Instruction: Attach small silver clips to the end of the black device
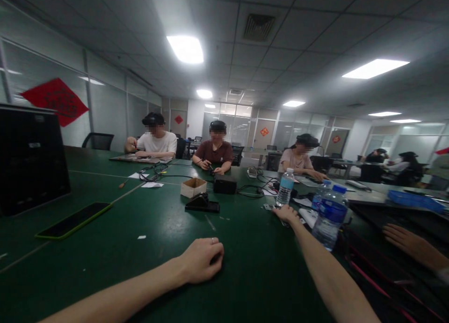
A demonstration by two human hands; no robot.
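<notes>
— Why does the right hand [287,214] stretch so far out?
— Probably because the small gray pieces [268,207] lie out there, on the green table [245,285] just beside the slim water bottle [286,190]. The fingers hide whatever is beneath them, so whether they grasp anything cannot be told.
— And the left hand [204,261]?
— It rests on the tabletop, loosely curled, perhaps as a prop for leaning. Nothing shows in it, but its palm is hidden, so its grip is uncertain too.
— How do the pieces look?
— Flat, pale and seemingly metallic, close together; they are too small to make out further.
</notes>
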